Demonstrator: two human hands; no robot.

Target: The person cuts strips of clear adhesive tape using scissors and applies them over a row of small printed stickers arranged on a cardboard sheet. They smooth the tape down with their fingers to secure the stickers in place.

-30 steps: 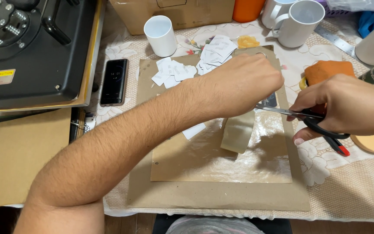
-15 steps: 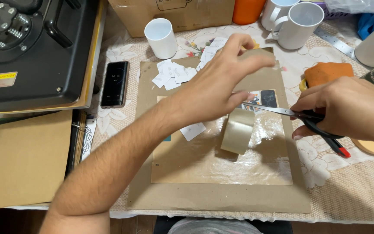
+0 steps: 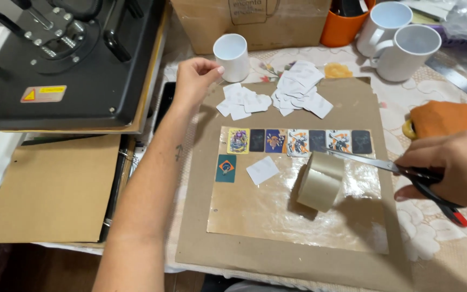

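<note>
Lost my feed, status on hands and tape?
Left hand at white mug, empty. Right hand gripping scissors. Tape roll at the blades.

I am counting three white mugs [image 3: 231,55], seven picture cards in the row [image 3: 299,141], one tape roll [image 3: 320,181], one pair of scissors [image 3: 406,176].

1. Cardboard sheet [image 3: 201,227]: lies on the desk [image 3: 433,108], centre.
2. Row of picture cards [image 3: 298,141]: on the sheet, across its middle.
3. Tape roll [image 3: 320,183]: on the sheet, just before the row's right half.
4. Scissors [image 3: 401,172]: right of the roll, blade tip touching it.
5. Paper slips [image 3: 277,97]: behind the row.
6. Small cup [image 3: 231,57]: behind the slips, left.
7. Two mugs [image 3: 401,43]: far right, behind.
8. Heat press [image 3: 66,59]: left of the sheet.
</note>
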